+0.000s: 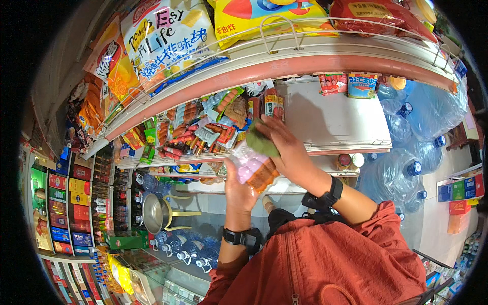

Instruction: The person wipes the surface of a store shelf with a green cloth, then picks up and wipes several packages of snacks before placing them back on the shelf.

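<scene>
My left hand point(241, 190) grips a plastic snack packet point(253, 167) with a pink upper part and an orange-brown lower edge, tilted in front of the shelf. In my right hand point(291, 148) is a folded green cloth point(261, 141), pressed against the top of that packet or just over it. Just beyond my hands, a white shelf point(328, 118) bears a pile of packaged sausages and small snacks point(202, 129) on its left part. Upright sausage packs point(272, 105) stand right behind the cloth. My fingers hide part of the packet.
Large snack bags point(171, 42) fill the upper shelf behind a wire rail point(282, 34). Two small packets point(347, 84) stand at the lower shelf's back right. Big water bottles point(396, 175) crowd the right. A metal pot point(154, 213) and bottled water point(187, 246) are at lower left.
</scene>
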The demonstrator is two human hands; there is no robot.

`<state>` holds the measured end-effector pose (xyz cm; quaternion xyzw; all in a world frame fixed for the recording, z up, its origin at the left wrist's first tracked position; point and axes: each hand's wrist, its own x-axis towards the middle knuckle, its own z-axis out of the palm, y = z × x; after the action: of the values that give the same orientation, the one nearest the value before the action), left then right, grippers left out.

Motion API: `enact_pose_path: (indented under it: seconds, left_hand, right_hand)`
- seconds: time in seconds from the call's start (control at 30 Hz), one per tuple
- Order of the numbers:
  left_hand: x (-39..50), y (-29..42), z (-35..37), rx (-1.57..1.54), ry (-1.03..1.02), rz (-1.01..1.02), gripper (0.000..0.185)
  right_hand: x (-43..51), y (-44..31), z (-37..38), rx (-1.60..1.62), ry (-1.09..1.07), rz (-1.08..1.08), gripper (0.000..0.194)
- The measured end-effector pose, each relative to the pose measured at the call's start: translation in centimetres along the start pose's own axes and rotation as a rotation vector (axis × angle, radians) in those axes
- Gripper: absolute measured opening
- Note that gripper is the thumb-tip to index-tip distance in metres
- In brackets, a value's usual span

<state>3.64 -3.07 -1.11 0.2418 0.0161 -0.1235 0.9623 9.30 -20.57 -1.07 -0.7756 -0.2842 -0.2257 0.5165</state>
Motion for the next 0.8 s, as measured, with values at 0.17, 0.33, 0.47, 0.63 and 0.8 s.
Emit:
enact_pose_path:
  seconds: [0.17, 0.33, 0.47, 0.63, 0.8]
  left_hand:
    - [0.5, 1.5, -0.4, 0.026, 0.036, 0.03, 0.084]
    - [1.3, -0.5, -0.7, -0.037, -0.135, -0.034, 0.074]
    - [2.1, -0.6, -0.7, -0.054, -0.002, 0.033, 0.071]
    - [2.9, 2.1, -0.1, 0.103, -0.016, 0.031, 0.074]
    - [2.5, 1.4, 1.3, -0.02, 0.003, 0.049, 0.077]
  right_hand:
    - [-3.4, -1.2, -0.6, -0.214, -0.085, -0.191, 0.061]
    - [-1.6, -2.0, 0.4, -0.288, -0.064, -0.188, 0.054]
    - [-1.1, -3.3, 1.1, -0.294, -0.09, -0.303, 0.058]
    - [-4.0, -3.7, 0.2, -0.266, -0.216, -0.541, 0.06]
    - [-4.0, -0.1, -1.8, -0.284, -0.146, -0.405, 0.059]
